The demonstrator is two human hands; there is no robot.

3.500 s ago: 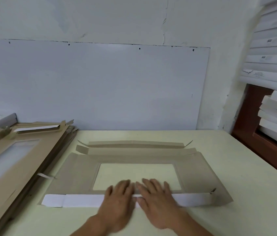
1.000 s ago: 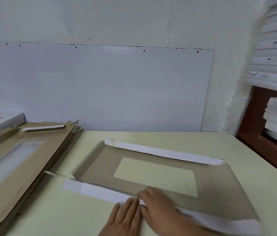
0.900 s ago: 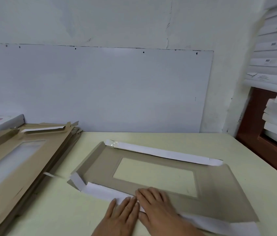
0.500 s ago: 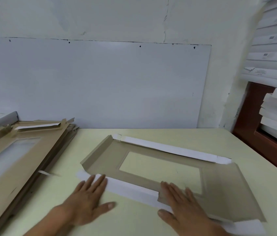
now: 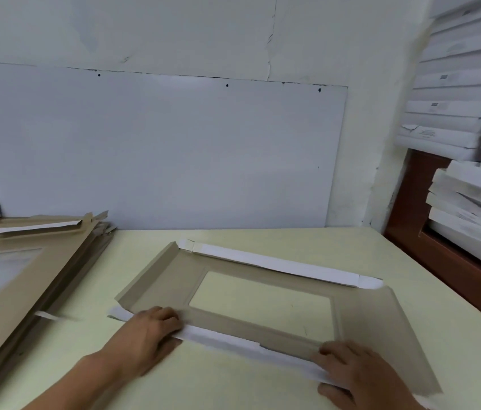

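A flat grey-brown cardboard box blank [image 5: 366,315] with a rectangular window cut-out lies at an angle on the pale yellow table [image 5: 233,386]. Its far flap [image 5: 277,264] is folded over, white side up. The short left flap [image 5: 147,270] stands slightly raised. My left hand [image 5: 147,329] grips the left part of the near white flap [image 5: 233,343], fingers curled over its edge. My right hand [image 5: 357,371] holds the same flap near its right end, fingers on top and thumb underneath.
A stack of similar window blanks [image 5: 11,285] lies along the table's left side. White boxes [image 5: 469,196] are piled on a brown ledge [image 5: 455,270] at the right. A white panel [image 5: 156,149] lines the wall behind the table.
My hands have slid apart from the middle of the near flap toward its two ends. Their fingers, flat half a second ago, now curl over the flap.
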